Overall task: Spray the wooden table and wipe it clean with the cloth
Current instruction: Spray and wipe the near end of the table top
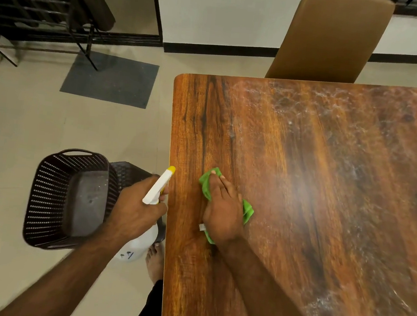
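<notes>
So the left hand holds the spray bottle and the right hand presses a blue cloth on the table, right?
Not quite: the head view shows the cloth is green, not blue. The left hand does hold the spray bottle, and the right hand presses the cloth on the wooden table.

Bare tabletop (315, 182) rightward; chair (330, 37) behind, basket (52, 193) left
</notes>
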Demonstrator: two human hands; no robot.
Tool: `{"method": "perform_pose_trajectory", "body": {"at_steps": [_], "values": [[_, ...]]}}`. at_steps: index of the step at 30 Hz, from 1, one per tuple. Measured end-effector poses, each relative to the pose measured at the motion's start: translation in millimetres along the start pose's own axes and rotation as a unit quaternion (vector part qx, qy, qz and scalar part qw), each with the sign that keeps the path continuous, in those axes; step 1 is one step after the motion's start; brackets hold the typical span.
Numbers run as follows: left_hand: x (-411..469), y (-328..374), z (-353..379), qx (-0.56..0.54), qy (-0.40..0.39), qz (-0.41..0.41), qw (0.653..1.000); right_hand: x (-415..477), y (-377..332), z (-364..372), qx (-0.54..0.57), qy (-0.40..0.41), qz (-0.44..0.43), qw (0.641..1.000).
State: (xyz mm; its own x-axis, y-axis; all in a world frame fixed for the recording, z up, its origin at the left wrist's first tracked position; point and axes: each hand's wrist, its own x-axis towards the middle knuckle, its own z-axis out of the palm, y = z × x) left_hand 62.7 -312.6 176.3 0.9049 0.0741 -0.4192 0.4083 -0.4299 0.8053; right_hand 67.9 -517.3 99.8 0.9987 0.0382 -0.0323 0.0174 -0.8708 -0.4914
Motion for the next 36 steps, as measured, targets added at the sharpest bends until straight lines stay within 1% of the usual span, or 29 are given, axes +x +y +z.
{"method": "perform_pose_trajectory", "body": {"at_steps": [1,2,3,6,7,8,10,12,13,14,16,19,20,21,23,25,27,29,32,33,34,35,36], "values": [[-1.9,-0.9,0.7,0.005,-0.002,0.000,1.000,-2.2,-3.3,0.9,-0.001,0.009,0.007,1.000],[-3.3,-1.6,0.9,0.009,-0.002,-0.001,1.000,-8.8,-7.3,3.2,0.001,0.001,-0.001,1.000],[-3.8,-2.7,0.9,0.009,0.000,-0.002,1.000,-19.5,-10.2,7.2,0.002,-0.023,-0.025,0.999],[-7.0,-4.1,0.8,0.013,0.001,-0.004,1.000,-60.4,-10.0,11.3,-0.026,-0.074,-0.164,0.983],[-8.3,-4.2,0.6,0.013,0.002,-0.005,1.000,-61.9,-3.9,9.5,-0.031,-0.077,-0.189,0.979],[-9.6,-4.5,0.6,0.012,0.003,-0.004,1.000,-56.3,2.6,7.8,-0.031,-0.074,-0.184,0.980],[-12.4,-5.3,-0.2,0.015,0.002,0.000,1.000,-36.4,7.3,0.8,-0.013,-0.067,-0.099,0.993],[-16.1,-5.3,-1.2,0.024,0.000,-0.001,1.000,-19.9,5.4,-3.4,0.005,-0.011,-0.019,1.000],[-18.0,-5.7,-2.0,0.026,0.000,-0.001,1.000,-20.3,1.3,-3.2,0.006,0.011,-0.004,1.000],[-19.9,-5.6,-2.9,0.026,0.002,0.001,1.000,-26.7,-4.7,-1.3,0.008,0.011,-0.002,1.000],[-24.0,-4.9,-3.7,0.027,0.003,0.001,1.000,-53.9,-15.3,5.7,0.015,-0.031,-0.034,0.999],[-29.2,-4.2,-2.5,0.025,0.006,-0.001,1.000,-97.9,-16.1,9.7,-0.013,-0.035,-0.146,0.989],[-30.5,-3.2,-2.1,0.021,0.006,-0.003,1.000,-98.8,-10.7,9.3,-0.025,-0.035,-0.162,0.986],[-32.3,-2.1,-1.9,0.018,0.006,-0.007,1.000,-93.7,-4.9,9.0,-0.026,-0.044,-0.160,0.986],[-36.4,-1.7,-2.5,0.017,0.003,-0.008,1.000,-75.1,1.2,1.8,-0.019,-0.044,-0.112,0.993],[-41.8,-3.1,-3.6,0.020,0.003,-0.008,1.000,-60.5,-0.6,-1.9,-0.012,-0.007,-0.040,0.999],[-45.8,-6.2,-4.0,0.025,0.005,-0.009,1.000,-65.5,-9.4,0.9,-0.006,0.012,-0.008,1.000],[-50.1,-9.7,-4.0,0.035,0.005,-0.018,0.999,-93.4,-20.9,8.6,0.014,-0.019,-0.020,1.000],[-58.4,-13.5,-3.5,0.037,-0.002,-0.022,0.999,-146.5,-24.3,13.7,-0.014,-0.057,-0.137,0.989],[-61.7,-13.4,-3.0,0.043,-0.004,-0.023,0.999,-152.5,-18.7,12.0,-0.027,-0.066,-0.156,0.985],[-64.7,-13.6,-3.0,0.046,-0.005,-0.023,0.999,-148.6,-12.7,8.5,-0.027,-0.072,-0.156,0.985],[-66.7,-14.3,-3.0,0.046,-0.004,-0.022,0.999,-140.5,-6.6,5.0,-0.016,-0.064,-0.138,0.988],[-69.4,-15.4,-2.7,0.045,-0.005,-0.021,0.999,-130.8,-1.0,2.3,-0.001,-0.072,-0.095,0.993]]}}
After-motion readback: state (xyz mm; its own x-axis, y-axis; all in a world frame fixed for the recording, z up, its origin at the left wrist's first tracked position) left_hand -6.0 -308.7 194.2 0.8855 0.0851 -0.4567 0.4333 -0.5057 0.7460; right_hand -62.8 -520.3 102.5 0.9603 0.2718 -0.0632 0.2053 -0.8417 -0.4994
